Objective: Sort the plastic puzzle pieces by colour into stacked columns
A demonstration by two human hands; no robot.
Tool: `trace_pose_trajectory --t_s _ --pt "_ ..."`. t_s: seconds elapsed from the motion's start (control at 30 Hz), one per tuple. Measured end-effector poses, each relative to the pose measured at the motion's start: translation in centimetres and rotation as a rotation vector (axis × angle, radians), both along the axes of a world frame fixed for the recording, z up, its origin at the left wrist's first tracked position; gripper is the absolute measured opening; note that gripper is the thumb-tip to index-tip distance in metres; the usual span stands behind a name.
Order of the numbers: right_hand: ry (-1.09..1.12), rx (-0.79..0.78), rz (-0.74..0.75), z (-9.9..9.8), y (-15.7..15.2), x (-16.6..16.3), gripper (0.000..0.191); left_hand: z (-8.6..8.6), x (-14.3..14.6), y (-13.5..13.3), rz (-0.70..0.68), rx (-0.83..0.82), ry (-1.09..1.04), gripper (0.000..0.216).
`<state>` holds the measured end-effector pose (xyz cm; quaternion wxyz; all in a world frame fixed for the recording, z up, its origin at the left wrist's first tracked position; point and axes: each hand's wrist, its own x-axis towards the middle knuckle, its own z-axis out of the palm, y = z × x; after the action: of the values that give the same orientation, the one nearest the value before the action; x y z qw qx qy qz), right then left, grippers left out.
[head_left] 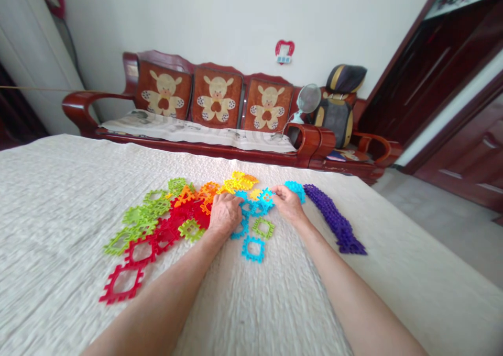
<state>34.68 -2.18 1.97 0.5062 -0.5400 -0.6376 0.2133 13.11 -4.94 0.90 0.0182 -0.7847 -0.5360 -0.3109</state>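
Flat square interlocking plastic tiles lie spread on a white quilted bed cover (58, 199): green tiles (137, 217), red tiles (139, 251), orange tiles (200, 191), yellow tiles (241, 180) and blue tiles (253, 248). My left hand (225, 214) is curled with its fingers pinching a blue tile (248, 207) in the middle of the pile. My right hand (288, 203) pinches the same blue cluster at its right end (266, 198). A long stacked row of purple tiles (334, 220) lies just right of my right hand.
Behind the bed stands a dark red wooden sofa (78, 110) with three bear-print back cushions (215, 98). A small fan (307, 100) and a backpack-like cushion (340, 107) sit at its right end. Dark wooden doors (451, 94) are on the right.
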Motion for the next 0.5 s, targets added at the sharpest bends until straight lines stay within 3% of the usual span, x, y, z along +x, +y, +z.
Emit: trace_pose_trajectory --t_s 0.17,0.33,0.4,0.5 --pt "-0.046 -0.012 -0.188 -0.6 -2.9 2.6 0.024 0.2 0.0 -0.1 -0.009 -0.019 0.002 0.032" --pt "-0.172 0.128 -0.453 -1.2 -5.9 5.0 0.024 0.1 -0.1 -0.1 -0.012 -0.012 -0.019 0.032" --pt "-0.222 0.169 -0.465 -1.5 -6.3 5.2 0.024 0.0 -0.1 -0.1 -0.013 -0.003 -0.026 0.032" --pt "-0.200 0.139 -0.335 -1.7 -6.2 5.0 0.026 -0.1 -0.1 0.0 -0.014 -0.002 -0.018 0.033"
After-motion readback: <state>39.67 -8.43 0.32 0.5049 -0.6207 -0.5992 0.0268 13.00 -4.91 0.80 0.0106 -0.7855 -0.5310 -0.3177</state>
